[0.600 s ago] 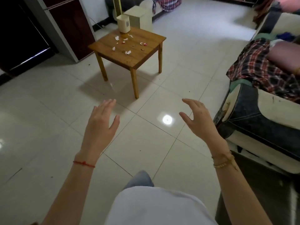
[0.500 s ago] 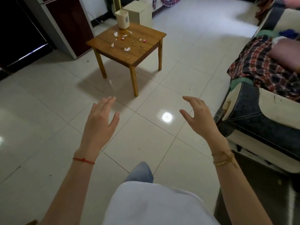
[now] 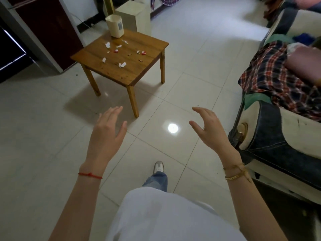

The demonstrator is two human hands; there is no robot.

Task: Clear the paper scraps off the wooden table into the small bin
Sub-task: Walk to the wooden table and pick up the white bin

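Observation:
A small wooden table (image 3: pixel 132 73) stands on the tiled floor ahead and to the left. Several white and red paper scraps (image 3: pixel 122 64) lie scattered over its top. A small cream bin (image 3: pixel 115 25) stands upright at the table's far corner. My left hand (image 3: pixel 106 136) and my right hand (image 3: pixel 211 131) are raised in front of me, well short of the table, fingers apart and holding nothing.
A sofa (image 3: pixel 284 136) with a plaid cloth (image 3: pixel 271 79) runs along the right. A dark red cabinet (image 3: pixel 43 28) stands left of the table, and a cream box (image 3: pixel 133 15) on the floor behind it. My foot (image 3: pixel 159 166) steps forward on the tiles.
The table now sits lower and larger in view as I walk toward it. Both hands stay open in about the same pose, and a shoe has come into view.

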